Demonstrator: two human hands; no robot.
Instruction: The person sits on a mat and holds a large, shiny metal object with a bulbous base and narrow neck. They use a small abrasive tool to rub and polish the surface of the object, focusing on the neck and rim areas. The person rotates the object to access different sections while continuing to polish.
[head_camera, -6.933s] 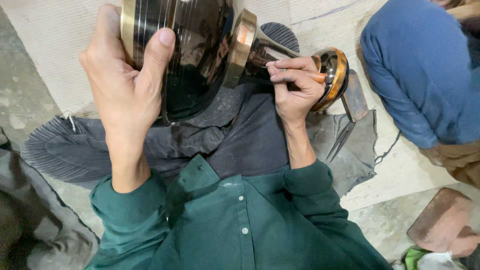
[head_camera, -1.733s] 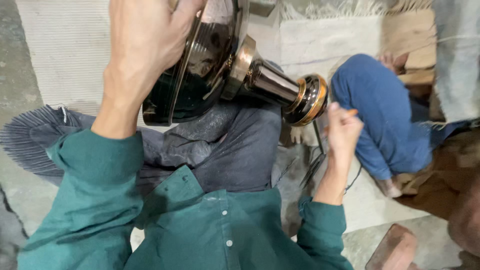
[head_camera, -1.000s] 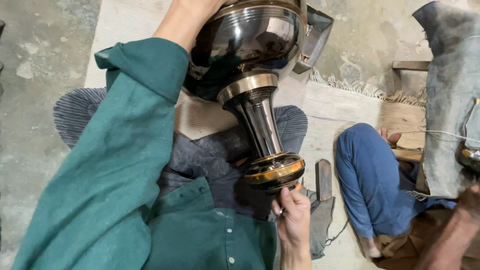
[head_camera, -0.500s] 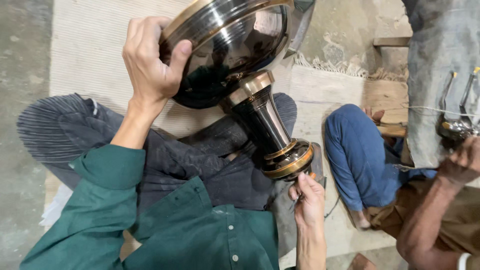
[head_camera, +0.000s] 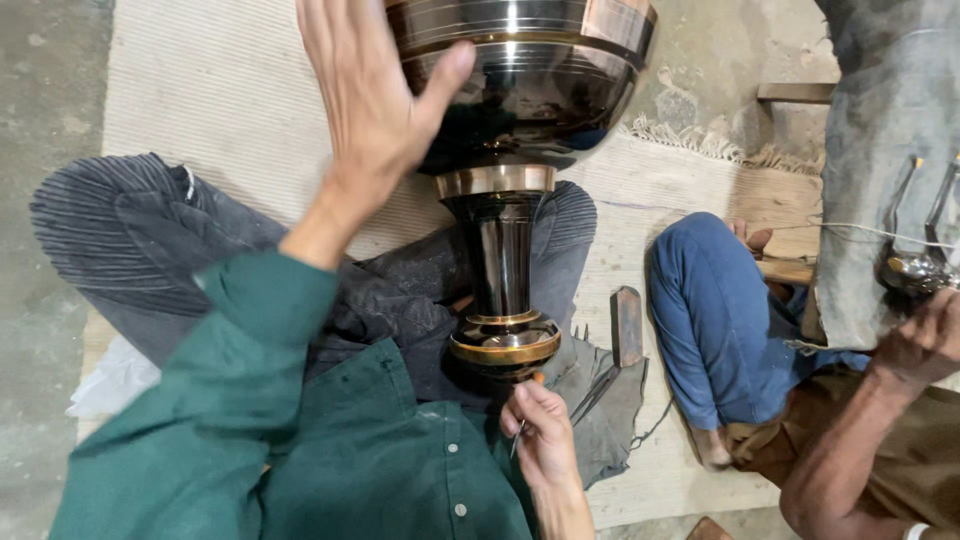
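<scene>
Head view: seated person in green shirt, cross-legged on a woven mat (head_camera: 230, 90), looking down at own lap.
Vase: large dark polished metal vase (head_camera: 505, 150) with brass-coloured bands, bowl at top of frame, stem running down, banded foot resting in the lap between the knees.
Left hand: left hand (head_camera: 370, 95) open, fingers spread, palm flat against the side of the bowl, thumb across the dark surface; steadying, not gripping.
Right hand: right hand (head_camera: 545, 435) curled closed just below the foot, pinching a thin metal tool (head_camera: 518, 438); tip hidden by the fingers.
Lap: grey trousers (head_camera: 150, 240) bunched under the stem, a grey cloth (head_camera: 610, 410) spread beside the foot.
On cloth: a flat dark rectangular block (head_camera: 627, 325) and a slim metal rod (head_camera: 597, 392), just right of the foot.
Nearby: another person at right, blue-trousered leg (head_camera: 715, 320) folded, their hand (head_camera: 925, 345) on a shiny metal piece (head_camera: 915, 268) at frame edge.
Obstruction: left forearm and sleeve cover part of the bowl and lap.
Floor: bare concrete (head_camera: 45, 100) left of the mat; white crumpled scrap (head_camera: 115, 380) by the knee.
Labels: cannot tell any.
</scene>
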